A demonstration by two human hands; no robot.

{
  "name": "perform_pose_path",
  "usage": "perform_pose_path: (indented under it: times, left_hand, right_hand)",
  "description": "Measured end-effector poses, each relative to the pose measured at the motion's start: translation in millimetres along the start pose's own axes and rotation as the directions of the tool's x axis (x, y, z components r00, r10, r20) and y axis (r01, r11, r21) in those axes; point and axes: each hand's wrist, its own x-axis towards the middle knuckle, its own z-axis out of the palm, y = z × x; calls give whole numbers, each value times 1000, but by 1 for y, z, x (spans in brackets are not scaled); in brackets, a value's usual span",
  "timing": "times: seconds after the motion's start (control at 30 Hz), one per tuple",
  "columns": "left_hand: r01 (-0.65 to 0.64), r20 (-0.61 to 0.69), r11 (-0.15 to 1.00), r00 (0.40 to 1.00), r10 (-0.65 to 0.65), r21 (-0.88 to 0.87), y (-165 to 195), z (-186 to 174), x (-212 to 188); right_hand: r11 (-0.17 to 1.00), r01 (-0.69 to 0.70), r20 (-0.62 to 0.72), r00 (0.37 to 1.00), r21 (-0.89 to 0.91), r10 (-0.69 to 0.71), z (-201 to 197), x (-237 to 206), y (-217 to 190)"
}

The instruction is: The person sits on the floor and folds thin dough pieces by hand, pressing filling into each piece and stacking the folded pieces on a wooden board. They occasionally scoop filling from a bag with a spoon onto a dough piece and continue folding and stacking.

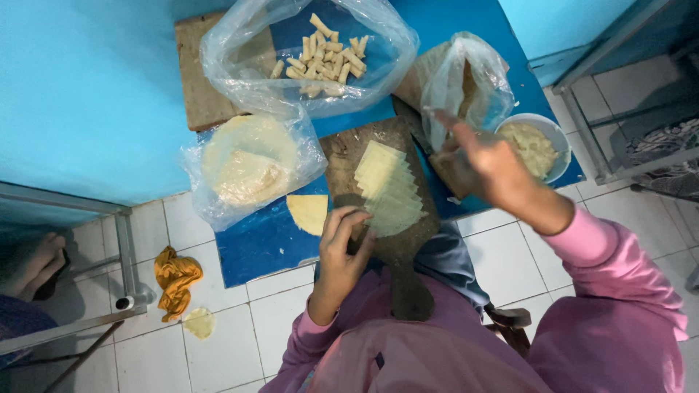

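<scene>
Pink sleeves and a pink lap fill the bottom of the view, and from them the long handle of a dark wooden cutting board (386,211) runs up onto the blue surface (255,247). On the board lies a fanned stack of pale yellow wrapper sheets (389,191), cut square and overlapping like shingles. The left hand (342,244) rests at the near edge of that stack, its fingers curled loosely and touching the lowest sheet and the board; it grips nothing firmly. The right hand (484,164) is raised near a small clear plastic bag (466,84), fingers spread and blurred, so whether it pinches anything cannot be told. Just beside it stands a white bowl (535,149) of pale filling.

The sheets look thin, limp and light, likely to tear or stick together, so a corner or free edge peeled up gently seems the best place to take one. A lone quarter-round wrapper piece (309,212) lies on the surface left of the board. Further left a clear bag holds a round stack of wrappers (247,164); above it a larger open bag holds finished rolls (324,54). On the tiled floor lie an orange cloth (175,280) and a scrap of dough (198,322).
</scene>
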Motion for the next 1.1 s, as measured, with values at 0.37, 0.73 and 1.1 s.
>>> perform_pose_path:
  times: [0.37,0.73,1.1]
  left_hand:
    - [-104,21,994,994,103,45,-2,5,0]
    - [-110,11,990,994,109,92,3,3,-1]
    - [-45,42,995,998,41,86,-3,10,1]
  right_hand:
    - [977,-101,59,992,-186,114,-13,21,22]
    - [991,-64,-119,992,-113,51,-9,30,52]
    - [997,-5,-51,999,-83,1,-21,29,45]
